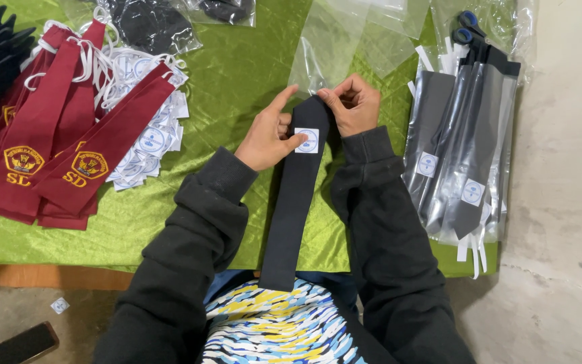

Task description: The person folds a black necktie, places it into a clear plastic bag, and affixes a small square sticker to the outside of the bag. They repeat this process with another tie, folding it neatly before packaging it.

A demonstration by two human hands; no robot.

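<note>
Left hand (269, 135): thumb pressed on the black tie's (296, 202) white label (306, 140).
Right hand (353, 102): pinching the tie's top end.
Bagged ties (463, 155): at 3 o'clock on the table (237, 81).

The tie (296, 202) is black with a white square label (307, 140) bearing a blue round mark. The cloth (237, 74) is shiny green. At its left edge the ties (69, 148) are maroon with gold-yellow emblems and white straps. The sleeves (190, 269) are dark grey.
</note>
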